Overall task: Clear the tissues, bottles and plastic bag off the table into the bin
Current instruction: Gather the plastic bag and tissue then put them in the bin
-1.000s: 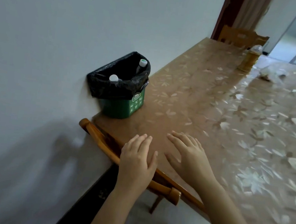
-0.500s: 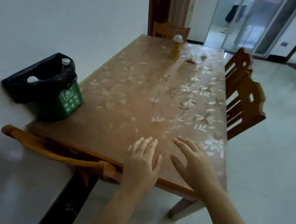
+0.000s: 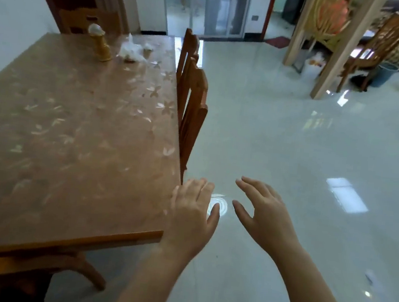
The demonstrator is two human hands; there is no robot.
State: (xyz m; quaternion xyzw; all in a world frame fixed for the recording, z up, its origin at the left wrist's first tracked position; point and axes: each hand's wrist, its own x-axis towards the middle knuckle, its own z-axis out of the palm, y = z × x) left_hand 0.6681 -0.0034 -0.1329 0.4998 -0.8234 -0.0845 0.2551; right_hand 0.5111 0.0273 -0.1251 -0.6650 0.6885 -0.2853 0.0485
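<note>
A bottle [image 3: 100,45] of amber liquid with a pale cap stands at the far end of the brown flower-patterned table [image 3: 66,141]. Just right of it lies a crumpled white heap of tissues and a clear plastic bag [image 3: 133,51]. My left hand [image 3: 193,214] hovers empty, fingers spread, at the table's near right corner. My right hand [image 3: 262,214] is open over the floor to its right, holding nothing. The bin is out of view.
Two wooden chairs [image 3: 191,100] are pushed in along the table's right side and another chair [image 3: 89,21] stands at the far end. Glossy tiled floor [image 3: 292,148] spreads to the right. More furniture and a bucket [image 3: 383,74] stand at the back right.
The view has swung right: the green bin with its black liner has left the frame. Both hands have shifted off the table's near edge toward its right corner and the floor.
</note>
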